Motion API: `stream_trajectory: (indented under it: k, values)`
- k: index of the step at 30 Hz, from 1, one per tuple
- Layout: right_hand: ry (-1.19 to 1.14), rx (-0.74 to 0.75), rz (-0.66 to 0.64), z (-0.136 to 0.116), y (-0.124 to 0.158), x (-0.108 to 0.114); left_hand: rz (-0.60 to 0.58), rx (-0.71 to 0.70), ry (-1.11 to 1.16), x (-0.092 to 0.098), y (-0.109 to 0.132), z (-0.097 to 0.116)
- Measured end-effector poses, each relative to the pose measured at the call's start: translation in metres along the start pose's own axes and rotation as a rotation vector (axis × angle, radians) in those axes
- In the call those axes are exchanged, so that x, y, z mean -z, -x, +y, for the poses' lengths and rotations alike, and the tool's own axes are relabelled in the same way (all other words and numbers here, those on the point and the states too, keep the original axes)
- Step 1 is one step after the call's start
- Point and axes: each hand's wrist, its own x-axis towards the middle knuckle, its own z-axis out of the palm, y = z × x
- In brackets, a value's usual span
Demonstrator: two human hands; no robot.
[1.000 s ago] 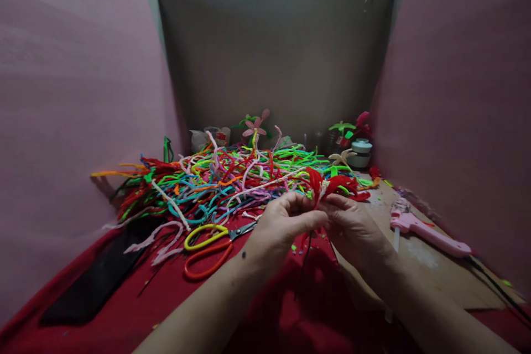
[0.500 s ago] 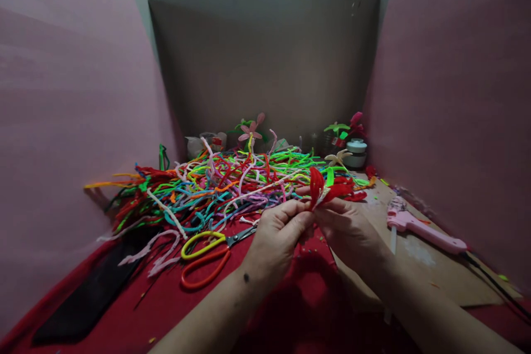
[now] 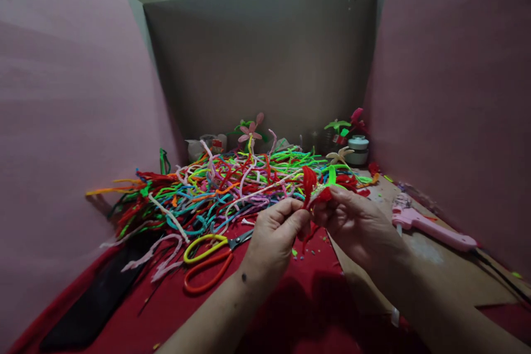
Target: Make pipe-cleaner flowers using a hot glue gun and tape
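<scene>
My left hand (image 3: 280, 232) pinches the base of a red pipe-cleaner flower (image 3: 309, 180), held up over the red cloth. One red petal stands upright; pale stamens show in the middle. From the other side, my right hand (image 3: 352, 221) closes its thumb and fingers on a red petal of the same flower. Parts of the flower are hidden behind the fingers. Scissors (image 3: 207, 263) with yellow and orange handles lie on the cloth beside my left hand. Just beyond both hands spreads a heap of colourful pipe cleaners (image 3: 232, 188).
A pink glue gun (image 3: 435, 229) with a black cord lies on a brown board (image 3: 452, 276) at the right. On the left is a flat black object (image 3: 91, 298). Finished-looking flowers (image 3: 249, 131) and a small jar (image 3: 358, 149) stand at the back. Pink walls flank both sides.
My right hand has shifted its hold onto a petal, bending it toward the right. The upright petal has turned slightly left. My left hand keeps its pinch at the base.
</scene>
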Motion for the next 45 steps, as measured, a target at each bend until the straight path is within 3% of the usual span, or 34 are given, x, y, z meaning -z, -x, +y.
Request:
stream_trajectory:
  k: [5, 18, 24, 36, 45]
  values:
    - [-0.112, -0.075, 0.023, 0.000, 0.000, -0.002, -0.011, 0.022, 0.090, 0.000, -0.002, -0.003]
    - [-0.171, -0.122, 0.018, 0.000, -0.003, -0.002, 0.005, -0.021, -0.013, -0.001, -0.001, -0.004]
    - [0.040, -0.018, -0.079, 0.003, 0.001, -0.005, -0.008, -0.021, -0.022, -0.001, 0.001, -0.001]
    - [0.099, 0.007, 0.062, 0.004, 0.002, -0.009, 0.024, 0.021, -0.107, -0.006, 0.002, 0.002]
    - [0.105, 0.016, 0.035, 0.007, 0.003, -0.007, 0.031, 0.028, -0.125, -0.007, 0.002, 0.001]
